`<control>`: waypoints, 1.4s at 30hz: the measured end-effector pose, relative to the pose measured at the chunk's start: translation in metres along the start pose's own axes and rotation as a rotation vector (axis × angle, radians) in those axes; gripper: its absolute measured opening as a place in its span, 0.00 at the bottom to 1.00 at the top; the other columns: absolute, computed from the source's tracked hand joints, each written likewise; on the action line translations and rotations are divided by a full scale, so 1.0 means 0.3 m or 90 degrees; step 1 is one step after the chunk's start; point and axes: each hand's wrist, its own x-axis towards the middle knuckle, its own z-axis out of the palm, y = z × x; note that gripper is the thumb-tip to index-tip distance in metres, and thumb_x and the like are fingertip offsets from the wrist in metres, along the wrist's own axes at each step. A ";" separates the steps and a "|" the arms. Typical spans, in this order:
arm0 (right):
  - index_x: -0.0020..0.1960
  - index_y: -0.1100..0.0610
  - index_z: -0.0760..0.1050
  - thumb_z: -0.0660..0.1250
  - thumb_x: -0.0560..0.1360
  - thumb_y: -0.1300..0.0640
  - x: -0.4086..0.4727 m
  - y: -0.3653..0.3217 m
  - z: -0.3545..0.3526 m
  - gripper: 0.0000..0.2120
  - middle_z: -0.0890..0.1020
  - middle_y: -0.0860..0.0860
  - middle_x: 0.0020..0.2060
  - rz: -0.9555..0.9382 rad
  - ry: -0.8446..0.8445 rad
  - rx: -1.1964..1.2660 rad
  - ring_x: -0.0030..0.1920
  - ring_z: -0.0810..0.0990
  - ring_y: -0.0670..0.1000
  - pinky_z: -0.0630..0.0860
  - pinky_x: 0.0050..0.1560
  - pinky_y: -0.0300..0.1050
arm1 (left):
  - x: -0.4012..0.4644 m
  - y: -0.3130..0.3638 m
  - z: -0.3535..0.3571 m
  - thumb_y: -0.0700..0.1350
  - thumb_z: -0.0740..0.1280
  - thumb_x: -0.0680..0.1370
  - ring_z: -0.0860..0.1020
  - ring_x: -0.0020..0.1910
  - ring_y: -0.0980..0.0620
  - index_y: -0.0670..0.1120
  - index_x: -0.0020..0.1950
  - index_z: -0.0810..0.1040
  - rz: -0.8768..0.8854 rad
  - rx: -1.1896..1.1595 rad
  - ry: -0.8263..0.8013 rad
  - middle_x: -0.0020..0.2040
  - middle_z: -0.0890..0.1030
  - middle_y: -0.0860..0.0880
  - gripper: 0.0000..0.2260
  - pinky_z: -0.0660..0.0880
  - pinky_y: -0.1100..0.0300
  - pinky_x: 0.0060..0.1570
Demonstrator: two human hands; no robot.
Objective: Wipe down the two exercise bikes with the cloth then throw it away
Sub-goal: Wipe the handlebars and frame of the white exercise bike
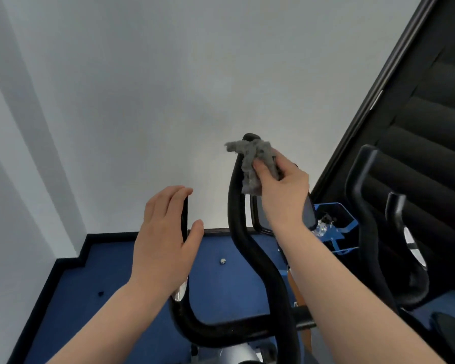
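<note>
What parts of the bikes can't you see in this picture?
Head view only:
- Near bike's left handlebar grip: covered by the left hand.
- Top of its right handlebar: partly wrapped by the grey cloth in the right hand.
- Its console: hidden behind the right wrist.
- Seat and pedals: cut off by the bottom edge.
- Second bike: cut off at the right edge.
</note>
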 end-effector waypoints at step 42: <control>0.56 0.53 0.81 0.69 0.74 0.59 -0.083 0.010 -0.032 0.11 0.77 0.41 0.39 -0.285 -0.392 -0.473 0.49 0.68 0.49 0.72 0.47 0.45 | 0.015 -0.022 -0.014 0.46 0.65 0.75 0.62 0.66 0.54 0.50 0.69 0.68 0.026 0.009 -0.007 0.67 0.69 0.54 0.22 0.63 0.61 0.60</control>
